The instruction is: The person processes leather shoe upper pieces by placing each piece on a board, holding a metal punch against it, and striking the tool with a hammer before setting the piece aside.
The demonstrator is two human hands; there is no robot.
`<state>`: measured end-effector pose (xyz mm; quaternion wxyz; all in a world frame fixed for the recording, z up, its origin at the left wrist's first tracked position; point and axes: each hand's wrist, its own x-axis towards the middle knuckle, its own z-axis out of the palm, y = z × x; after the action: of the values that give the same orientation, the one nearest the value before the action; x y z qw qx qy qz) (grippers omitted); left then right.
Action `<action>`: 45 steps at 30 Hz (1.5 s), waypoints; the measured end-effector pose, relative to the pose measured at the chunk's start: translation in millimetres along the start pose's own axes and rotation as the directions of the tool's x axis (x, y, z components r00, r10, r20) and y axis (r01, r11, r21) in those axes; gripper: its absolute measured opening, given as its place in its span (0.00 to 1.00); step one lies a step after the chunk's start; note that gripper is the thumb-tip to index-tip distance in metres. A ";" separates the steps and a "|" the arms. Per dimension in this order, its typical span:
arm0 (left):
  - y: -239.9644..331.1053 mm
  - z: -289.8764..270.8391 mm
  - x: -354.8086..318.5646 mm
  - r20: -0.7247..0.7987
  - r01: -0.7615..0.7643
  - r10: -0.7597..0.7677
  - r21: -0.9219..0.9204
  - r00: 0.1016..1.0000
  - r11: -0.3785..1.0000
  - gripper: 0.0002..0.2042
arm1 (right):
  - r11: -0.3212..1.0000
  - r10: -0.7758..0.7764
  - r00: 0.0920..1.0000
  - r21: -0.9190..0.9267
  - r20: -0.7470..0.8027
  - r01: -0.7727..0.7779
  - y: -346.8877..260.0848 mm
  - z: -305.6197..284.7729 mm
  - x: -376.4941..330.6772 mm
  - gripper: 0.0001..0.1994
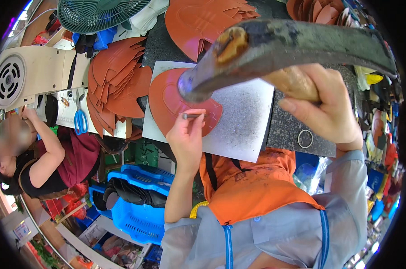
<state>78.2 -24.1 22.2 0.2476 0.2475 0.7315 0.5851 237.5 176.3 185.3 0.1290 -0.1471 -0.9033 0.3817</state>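
Observation:
My right hand (326, 105) is wrapped round the wooden handle of a hammer (301, 45), whose worn metal head is raised and looms large close to the camera. Between the thumb and fingers of my left hand (187, 141) is a short metal punch (191, 116). That hand rests over a reddish-brown leather piece (167, 94) with a curved outline and fine marked lines. Beneath the leather lies a pale grey-white board (241, 121), speckled with dark marks. The hammer head partly hides the far side of the leather.
Stacks of similar leather pieces lie to the left (115, 85) and at the back (203, 22). A metal ring (305, 139) sits on the dark tabletop. Blue-handled scissors (80, 121) lie by a sewing machine (41, 74). A co-worker (54, 157) sits at left, near blue baskets (138, 219).

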 end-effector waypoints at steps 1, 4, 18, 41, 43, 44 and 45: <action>1.8 -3.7 -2.5 -0.010 0.000 0.000 0.007 1.000 1.000 0.03 | 1.000 -0.015 0.997 0.010 0.077 0.014 2.3 5.6 1.6 0.15; 10.5 -1.1 -0.1 0.207 -0.463 0.425 0.561 0.881 0.686 0.05 | 0.931 -0.075 0.945 -0.317 0.317 0.180 18.5 21.7 6.1 0.14; -6.7 -136.5 194.1 0.131 -0.172 0.429 0.983 0.894 0.058 0.21 | 0.832 -0.308 0.947 -0.509 -0.097 0.218 64.9 154.0 56.8 0.23; 2.8 -86.3 45.6 0.176 -0.426 0.450 0.721 0.875 0.547 0.18 | 0.990 -0.140 0.976 -0.005 -0.164 0.141 95.9 62.0 60.9 0.14; 3.2 -90.1 44.1 0.241 -0.456 0.438 0.743 0.866 0.491 0.19 | 0.994 -0.087 0.991 0.053 -0.105 0.093 87.0 61.4 40.0 0.14; 2.9 -91.9 42.1 0.305 -0.486 0.423 0.760 0.853 0.432 0.20 | 0.993 -0.038 0.998 0.108 -0.044 0.043 82.6 60.8 31.5 0.14; 2.8 -91.1 36.6 0.302 -0.480 0.417 0.762 0.857 0.435 0.20 | 0.997 -0.053 0.998 0.049 -0.023 0.054 77.6 59.3 24.4 0.13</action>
<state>-8.5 -66.5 39.9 -0.0347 0.5373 0.8147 0.2151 207.4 198.2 91.8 0.1526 -0.1237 -0.8957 0.3988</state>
